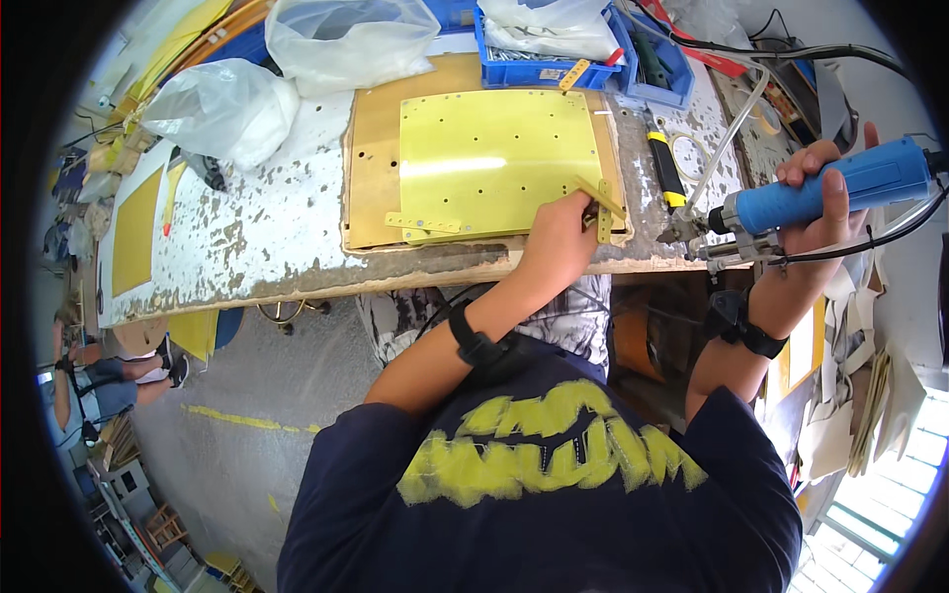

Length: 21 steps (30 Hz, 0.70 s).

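Observation:
A flat yellow sheet (494,148) dotted with small holes lies on a brown board (374,198) on the bench. At the sheet's near right corner my left hand (561,235) is closed, pinching a narrow yellow strip (603,198). Another yellow strip with holes (605,225) stands out just beside those fingers. A third perforated strip (423,223) rests along the near left edge of the sheet. Off to the right, my right hand (825,198) is wrapped round a blue corded power screwdriver (830,186), held with its metal nose pointing left over the bench edge.
Blue bins (551,71) of small metal parts and clear plastic bags (341,44) line the back. A yellow-black handled tool (665,168) lies between sheet and screwdriver. Cables (791,49) run along the right. Another person (104,381) is at far left.

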Motion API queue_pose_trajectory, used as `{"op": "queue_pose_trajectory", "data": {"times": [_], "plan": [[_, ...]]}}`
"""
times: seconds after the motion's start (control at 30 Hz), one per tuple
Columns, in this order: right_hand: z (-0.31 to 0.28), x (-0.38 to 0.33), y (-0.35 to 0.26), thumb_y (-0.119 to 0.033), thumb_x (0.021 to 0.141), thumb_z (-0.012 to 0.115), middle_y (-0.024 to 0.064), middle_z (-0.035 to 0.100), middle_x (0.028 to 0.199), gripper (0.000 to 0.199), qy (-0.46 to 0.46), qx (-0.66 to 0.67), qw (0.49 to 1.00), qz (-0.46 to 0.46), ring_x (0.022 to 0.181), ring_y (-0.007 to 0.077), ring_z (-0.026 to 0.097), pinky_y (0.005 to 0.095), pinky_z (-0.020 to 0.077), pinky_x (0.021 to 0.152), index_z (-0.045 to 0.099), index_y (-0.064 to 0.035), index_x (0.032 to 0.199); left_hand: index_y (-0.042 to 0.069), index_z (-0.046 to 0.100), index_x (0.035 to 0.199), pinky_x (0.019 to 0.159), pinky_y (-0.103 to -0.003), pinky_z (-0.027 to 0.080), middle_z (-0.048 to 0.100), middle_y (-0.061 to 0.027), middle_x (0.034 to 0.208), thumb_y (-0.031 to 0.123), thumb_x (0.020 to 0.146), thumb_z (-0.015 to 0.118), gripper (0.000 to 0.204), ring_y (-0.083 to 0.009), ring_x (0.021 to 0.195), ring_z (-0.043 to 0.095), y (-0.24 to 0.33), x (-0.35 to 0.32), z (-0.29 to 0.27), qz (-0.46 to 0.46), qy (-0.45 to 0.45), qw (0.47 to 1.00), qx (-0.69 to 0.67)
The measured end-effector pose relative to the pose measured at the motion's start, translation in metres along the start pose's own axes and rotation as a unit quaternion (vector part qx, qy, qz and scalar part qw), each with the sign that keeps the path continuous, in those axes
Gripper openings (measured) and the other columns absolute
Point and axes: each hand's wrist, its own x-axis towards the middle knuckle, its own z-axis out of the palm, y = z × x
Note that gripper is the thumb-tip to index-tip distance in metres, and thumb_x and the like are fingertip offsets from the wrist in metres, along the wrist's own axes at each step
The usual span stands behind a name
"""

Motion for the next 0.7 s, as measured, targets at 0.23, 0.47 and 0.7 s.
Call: {"op": "queue_pose_trajectory", "data": {"times": [0.23, 0.47, 0.7], "plan": [[0.008, -0.007, -0.004, -0.019, 0.081, 0.068, 0.0093, 0.051, 0.078, 0.076, 0.000, -0.016, 1.000, 0.010, 0.066, 0.0178, 0.053, 0.0337, 0.0472, 0.066, 0.027, -0.0064, 0.143, -0.002, 0.066, 0.095, 0.058, -0.035, 0.048, 0.067, -0.0174, 0.075, 0.003, 0.080, 0.065, 0.017, -0.0259, 0.064, 0.065, 0.032, 0.015, -0.016, 0.009, 0.009, 0.996, -0.092], [0.047, 0.004, 0.013, -0.004, 0.079, 0.065, 0.0086, 0.060, 0.067, 0.037, 0.003, 0.003, 0.999, -0.033, 0.055, 0.0128, 0.058, 0.0241, 0.0454, 0.050, 0.051, 0.0041, 0.112, 0.003, 0.066, 0.103, 0.056, -0.022, 0.043, 0.067, -0.0031, 0.082, 0.009, 0.088, 0.063, 0.017, -0.0062, 0.064, 0.055, 0.034, 0.050, -0.087, 0.005, 0.044, 0.987, -0.153], [0.072, 0.001, 0.009, -0.006, 0.080, 0.062, 0.0117, 0.054, 0.072, 0.066, -0.025, -0.071, 0.997, -0.026, 0.056, 0.0176, 0.053, 0.0327, 0.0489, 0.059, 0.028, 0.0035, 0.137, 0.004, 0.066, 0.096, 0.061, -0.024, 0.042, 0.060, 0.0009, 0.072, 0.021, 0.090, 0.062, 0.018, -0.0067, 0.066, 0.053, 0.031, 0.116, -0.144, 0.059, -0.004, 0.997, -0.055]]}}
